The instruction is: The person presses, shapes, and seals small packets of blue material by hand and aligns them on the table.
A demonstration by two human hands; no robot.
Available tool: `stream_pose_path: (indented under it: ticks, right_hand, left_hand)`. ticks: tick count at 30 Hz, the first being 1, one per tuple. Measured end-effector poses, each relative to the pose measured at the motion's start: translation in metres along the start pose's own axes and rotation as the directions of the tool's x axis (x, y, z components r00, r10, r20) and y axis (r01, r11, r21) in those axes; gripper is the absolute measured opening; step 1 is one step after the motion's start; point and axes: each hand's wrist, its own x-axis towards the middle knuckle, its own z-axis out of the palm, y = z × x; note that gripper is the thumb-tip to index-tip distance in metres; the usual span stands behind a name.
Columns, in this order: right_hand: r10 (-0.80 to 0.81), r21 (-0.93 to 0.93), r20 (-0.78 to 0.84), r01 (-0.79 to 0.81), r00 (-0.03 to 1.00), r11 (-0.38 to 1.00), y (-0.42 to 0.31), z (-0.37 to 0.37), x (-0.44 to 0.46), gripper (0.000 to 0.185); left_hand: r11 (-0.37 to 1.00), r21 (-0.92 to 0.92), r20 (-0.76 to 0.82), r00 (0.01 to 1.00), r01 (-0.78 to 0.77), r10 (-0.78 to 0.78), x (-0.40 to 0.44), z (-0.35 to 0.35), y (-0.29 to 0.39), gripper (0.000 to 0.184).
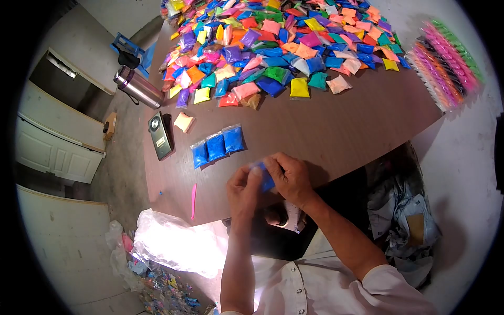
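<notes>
Between my two hands, near the table's front edge, is a small blue packet (266, 181) in clear film. My left hand (244, 185) pinches its left side with thumb and fingers. On the other side, my right hand (286, 176) grips the packet's upper right, its fingers curled over it. Three more blue packets (216, 146) lie side by side in a row, up and left of my hands. A pink plastic stick (193, 201) rests on the table to the left. Part of the held packet is hidden by my fingers.
A heap of colourful packets (273, 52) covers the far side of the brown table (336, 131). At left stand a steel thermos (139, 87), a phone (160, 136) and a pale peach packet (184, 122). Bundled colourful plastic strips (443, 68) lie at the right edge.
</notes>
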Motion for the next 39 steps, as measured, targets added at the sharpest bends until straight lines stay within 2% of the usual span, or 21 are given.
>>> stream_pose_path:
  ticks: [2, 5, 12, 14, 17, 20, 25, 30, 32, 34, 39]
  right_hand:
    - [-0.022, -0.022, 0.002, 0.022, 1.0, 1.0, 0.0, -0.001, 0.0, 0.028]
    - [-0.012, -0.03, 0.016, 0.012, 1.0, 0.999, -0.001, 0.0, 0.0, 0.027]
    - [-0.027, -0.064, 0.024, 0.028, 0.999, 0.998, -0.001, 0.001, 0.0, 0.028]
    - [-0.012, -0.079, 0.024, 0.013, 1.0, 0.997, 0.002, 0.001, -0.001, 0.028]
    - [0.004, -0.022, 0.003, -0.004, 1.0, 1.0, 0.004, 0.0, -0.002, 0.028]
    - [0.063, -0.014, 0.026, -0.063, 0.998, 0.998, 0.003, -0.001, -0.002, 0.027]
    - [-0.006, -0.088, 0.011, 0.007, 1.0, 0.996, 0.0, 0.0, -0.002, 0.029]
    - [-0.014, -0.074, 0.006, 0.014, 1.0, 0.997, 0.001, 0.0, -0.002, 0.03]
    - [-0.007, -0.063, -0.003, 0.007, 1.0, 0.998, 0.003, 0.001, -0.002, 0.03]
    - [0.076, -0.034, -0.015, -0.077, 0.997, 0.996, 0.004, 0.001, -0.003, 0.032]
    - [0.05, -0.028, -0.04, -0.052, 0.998, 0.998, 0.005, 0.001, -0.001, 0.034]
  left_hand:
    - [1.0, -0.002, -0.04, 0.999, 0.001, -0.002, 0.001, -0.001, -0.003, 0.021]
    - [0.999, -0.013, -0.024, 0.999, -0.046, 0.046, 0.002, -0.004, -0.01, 0.021]
    - [0.999, -0.003, -0.004, 0.999, -0.05, 0.05, 0.003, -0.013, -0.017, 0.019]
    - [0.999, 0.046, -0.015, 1.0, 0.016, -0.015, 0.002, -0.01, -0.008, 0.018]
    - [0.993, 0.114, 0.052, 0.999, -0.012, 0.006, 0.002, -0.006, -0.011, 0.02]
    - [0.999, 0.039, 0.073, 0.997, 0.019, -0.022, 0.002, -0.003, -0.005, 0.023]
    - [1.0, -0.005, 0.058, 0.998, -0.025, 0.026, 0.001, -0.003, -0.008, 0.019]
    - [0.998, 0.005, 0.05, 0.997, -0.066, 0.066, 0.001, -0.002, -0.011, 0.02]
    - [0.997, 0.062, 0.038, 0.999, -0.038, 0.036, 0.001, -0.002, -0.008, 0.02]
    - [0.998, 0.06, 0.051, 0.999, -0.01, 0.007, 0.0, -0.005, -0.008, 0.019]
    - [0.999, 0.005, 0.072, 0.997, 0.033, -0.033, 0.0, -0.004, -0.01, 0.022]
